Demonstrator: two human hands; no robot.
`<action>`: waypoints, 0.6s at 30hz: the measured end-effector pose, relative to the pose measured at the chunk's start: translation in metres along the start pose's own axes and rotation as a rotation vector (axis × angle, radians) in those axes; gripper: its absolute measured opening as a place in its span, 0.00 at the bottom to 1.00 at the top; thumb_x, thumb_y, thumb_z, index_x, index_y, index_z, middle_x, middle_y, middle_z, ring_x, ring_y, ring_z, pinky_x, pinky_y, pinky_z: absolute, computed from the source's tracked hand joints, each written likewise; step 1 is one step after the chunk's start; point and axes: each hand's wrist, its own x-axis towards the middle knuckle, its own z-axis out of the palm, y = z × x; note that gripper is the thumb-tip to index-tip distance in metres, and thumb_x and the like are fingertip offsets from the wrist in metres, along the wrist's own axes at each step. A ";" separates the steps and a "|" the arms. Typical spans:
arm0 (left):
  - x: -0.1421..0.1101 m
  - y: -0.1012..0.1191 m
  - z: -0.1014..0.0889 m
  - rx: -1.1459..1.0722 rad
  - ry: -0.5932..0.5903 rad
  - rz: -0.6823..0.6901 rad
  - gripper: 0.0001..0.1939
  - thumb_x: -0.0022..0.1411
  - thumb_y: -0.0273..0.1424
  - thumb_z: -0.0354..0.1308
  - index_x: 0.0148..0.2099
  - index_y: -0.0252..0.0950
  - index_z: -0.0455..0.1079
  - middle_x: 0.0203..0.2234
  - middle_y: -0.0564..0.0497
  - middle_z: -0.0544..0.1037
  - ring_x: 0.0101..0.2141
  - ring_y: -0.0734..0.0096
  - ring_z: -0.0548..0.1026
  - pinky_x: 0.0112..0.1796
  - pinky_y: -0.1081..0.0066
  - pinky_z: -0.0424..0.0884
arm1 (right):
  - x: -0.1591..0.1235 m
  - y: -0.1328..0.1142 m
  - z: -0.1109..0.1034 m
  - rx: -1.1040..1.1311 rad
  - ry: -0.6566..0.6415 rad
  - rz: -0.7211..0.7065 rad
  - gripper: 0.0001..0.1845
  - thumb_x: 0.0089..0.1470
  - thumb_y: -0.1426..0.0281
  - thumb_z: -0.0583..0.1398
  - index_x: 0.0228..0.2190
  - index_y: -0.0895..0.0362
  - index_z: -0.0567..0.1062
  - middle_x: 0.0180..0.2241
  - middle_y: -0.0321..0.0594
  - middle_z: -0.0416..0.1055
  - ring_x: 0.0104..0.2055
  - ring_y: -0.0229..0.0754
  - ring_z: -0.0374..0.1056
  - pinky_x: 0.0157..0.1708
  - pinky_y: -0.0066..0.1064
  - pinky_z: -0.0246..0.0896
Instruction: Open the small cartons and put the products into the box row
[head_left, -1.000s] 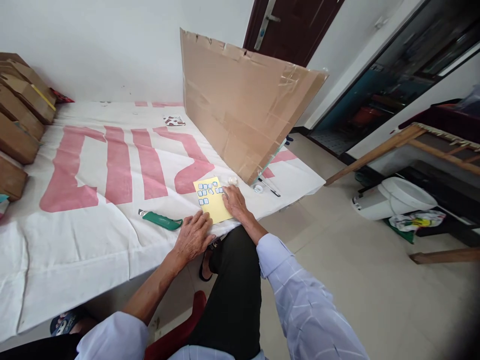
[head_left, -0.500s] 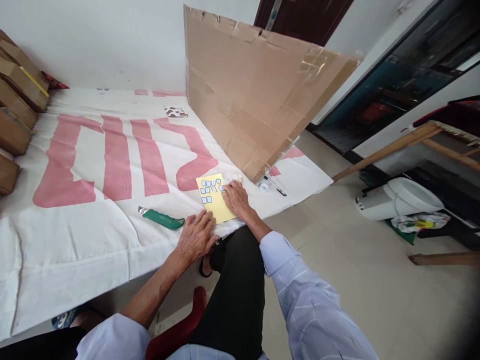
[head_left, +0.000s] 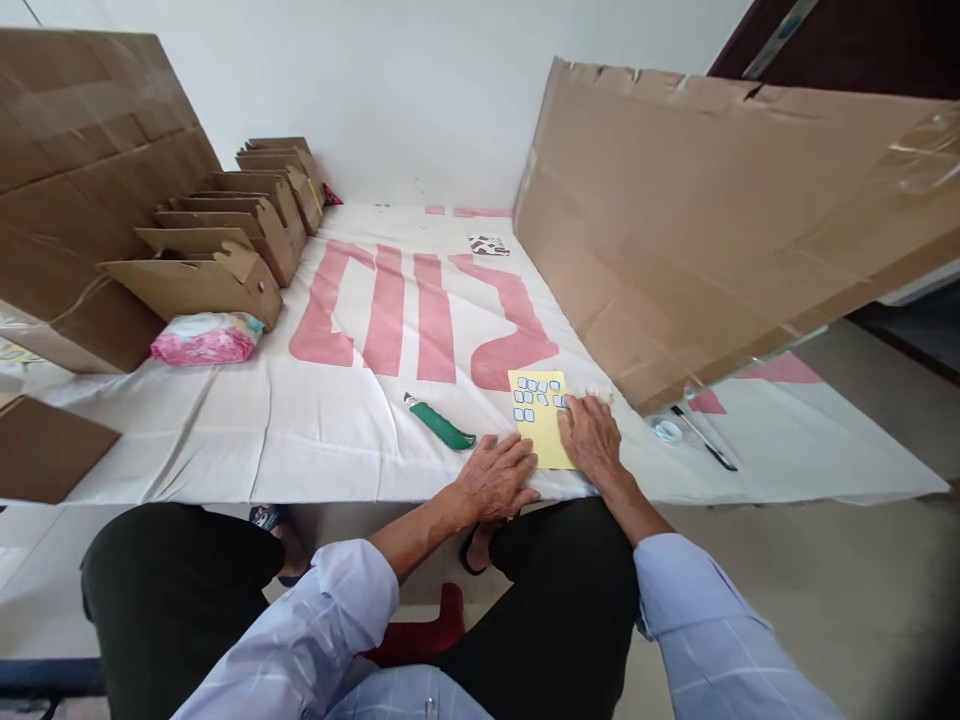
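Note:
A yellow card (head_left: 541, 440) lies at the front edge of the cloth-covered table. Small pale squares with dark blue outlines (head_left: 529, 397) sit in rows on its upper part. My left hand (head_left: 499, 473) rests flat, its fingertips on the card's lower left edge. On the right side of the card lies my right hand (head_left: 592, 435), fingers bent, with the fingertips touching it beside one of the squares. Left of the card is a green utility knife (head_left: 442, 425) with its tip pointing away to the left. A small clear crumpled thing (head_left: 601, 393) is partly hidden behind my right hand.
A large cardboard panel (head_left: 697, 220) stands at the right. Near it lie a roll of tape (head_left: 667, 431) and a black pen (head_left: 705, 438). Several folded cardboard boxes (head_left: 217, 285) line the left, by a pink packet (head_left: 208, 338). A patterned card (head_left: 488, 245) lies farther back.
My view has swung left, bringing the boxes and pink packet into sight. Both hands stay on the yellow card, in nearly the same places.

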 end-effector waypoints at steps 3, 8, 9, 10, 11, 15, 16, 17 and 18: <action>0.000 0.000 0.001 0.024 0.008 0.008 0.28 0.78 0.48 0.55 0.67 0.34 0.70 0.70 0.34 0.71 0.70 0.45 0.66 0.61 0.48 0.67 | -0.002 0.000 -0.001 0.030 0.019 -0.003 0.25 0.70 0.63 0.51 0.60 0.57 0.75 0.53 0.65 0.74 0.59 0.71 0.69 0.58 0.64 0.64; 0.001 -0.002 0.007 0.042 0.036 0.007 0.32 0.78 0.48 0.55 0.73 0.33 0.65 0.74 0.34 0.67 0.71 0.45 0.65 0.61 0.47 0.68 | -0.004 -0.011 -0.010 0.211 0.045 0.043 0.25 0.70 0.61 0.53 0.64 0.47 0.73 0.57 0.58 0.72 0.65 0.71 0.67 0.66 0.70 0.59; 0.001 -0.003 0.007 0.039 0.045 0.002 0.32 0.78 0.47 0.55 0.73 0.32 0.65 0.75 0.33 0.65 0.72 0.45 0.65 0.61 0.48 0.68 | -0.004 -0.016 -0.014 0.216 0.048 0.047 0.25 0.70 0.62 0.53 0.65 0.46 0.74 0.58 0.57 0.72 0.66 0.70 0.66 0.67 0.69 0.59; 0.001 -0.003 0.005 0.033 0.054 -0.004 0.32 0.78 0.46 0.55 0.73 0.31 0.65 0.75 0.33 0.64 0.72 0.45 0.66 0.60 0.49 0.69 | -0.005 -0.021 -0.018 0.209 0.049 0.044 0.26 0.70 0.62 0.53 0.65 0.46 0.74 0.58 0.57 0.72 0.67 0.70 0.66 0.68 0.67 0.59; 0.001 -0.003 0.003 0.025 0.062 -0.009 0.30 0.78 0.45 0.55 0.72 0.31 0.66 0.75 0.33 0.65 0.71 0.46 0.67 0.60 0.50 0.70 | -0.005 -0.028 -0.023 0.198 0.049 0.036 0.27 0.70 0.63 0.52 0.65 0.47 0.75 0.58 0.57 0.73 0.67 0.70 0.66 0.69 0.66 0.60; -0.009 -0.001 -0.009 0.001 0.066 0.002 0.19 0.80 0.37 0.50 0.59 0.32 0.76 0.65 0.35 0.76 0.58 0.50 0.77 0.53 0.53 0.72 | -0.006 -0.071 -0.036 0.208 0.041 -0.018 0.27 0.70 0.65 0.50 0.62 0.52 0.79 0.57 0.59 0.76 0.65 0.67 0.69 0.67 0.60 0.64; -0.015 0.000 -0.013 0.000 0.071 0.014 0.18 0.80 0.35 0.49 0.55 0.34 0.78 0.61 0.37 0.79 0.55 0.51 0.78 0.52 0.53 0.73 | -0.007 -0.084 -0.037 0.229 0.034 -0.046 0.26 0.71 0.65 0.50 0.60 0.52 0.81 0.56 0.58 0.77 0.64 0.66 0.69 0.66 0.59 0.65; -0.023 0.000 -0.015 -0.002 0.084 0.026 0.17 0.80 0.34 0.49 0.52 0.35 0.78 0.57 0.38 0.81 0.52 0.52 0.79 0.51 0.53 0.73 | -0.008 -0.099 -0.036 0.251 0.020 -0.087 0.25 0.71 0.65 0.50 0.58 0.52 0.82 0.54 0.57 0.78 0.62 0.64 0.70 0.66 0.58 0.66; -0.032 0.000 -0.018 -0.006 0.112 0.029 0.16 0.79 0.32 0.49 0.49 0.36 0.79 0.53 0.39 0.82 0.49 0.53 0.79 0.50 0.54 0.73 | -0.010 -0.114 -0.035 0.269 0.001 -0.135 0.24 0.72 0.64 0.50 0.55 0.52 0.83 0.53 0.56 0.79 0.60 0.62 0.71 0.65 0.55 0.67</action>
